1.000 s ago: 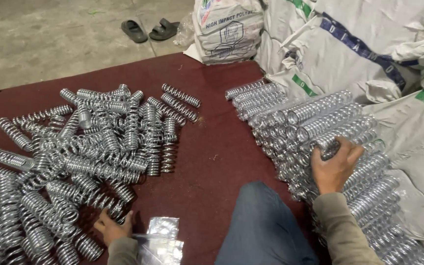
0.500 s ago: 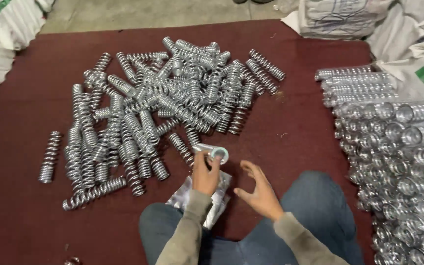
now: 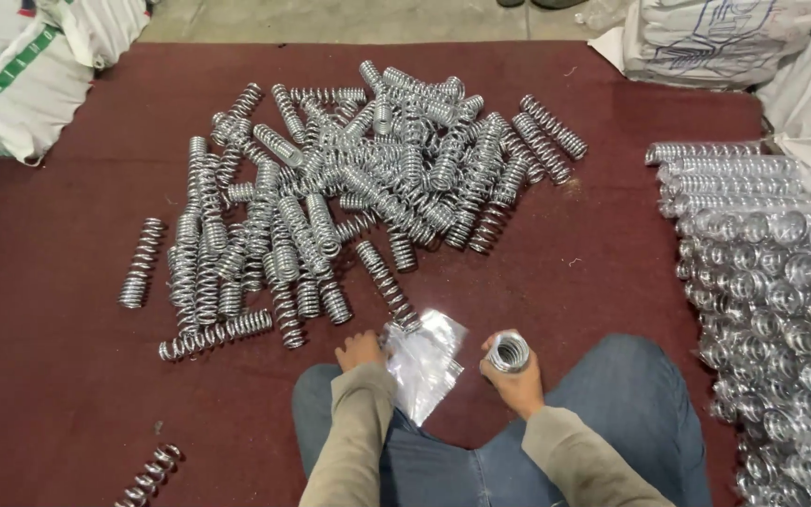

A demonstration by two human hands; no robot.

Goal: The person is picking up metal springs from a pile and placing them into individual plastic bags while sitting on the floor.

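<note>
I'm gripping a steel spring [image 3: 508, 353] end-on in my right hand [image 3: 515, 377], while my left hand [image 3: 360, 350] is touching a clear plastic bag [image 3: 424, 360] beside the spring pile [image 3: 349, 197].

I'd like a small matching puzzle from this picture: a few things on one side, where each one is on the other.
Things:
1. single shiny metal coil spring
2. clear plastic bag
3. neat stack of silver springs
4. white woven sack with green stripe

Places:
A. far left edge
B. right hand
C. along the right
D. left hand's fingertips

Pairs: 1-B, 2-D, 3-C, 4-A
</note>
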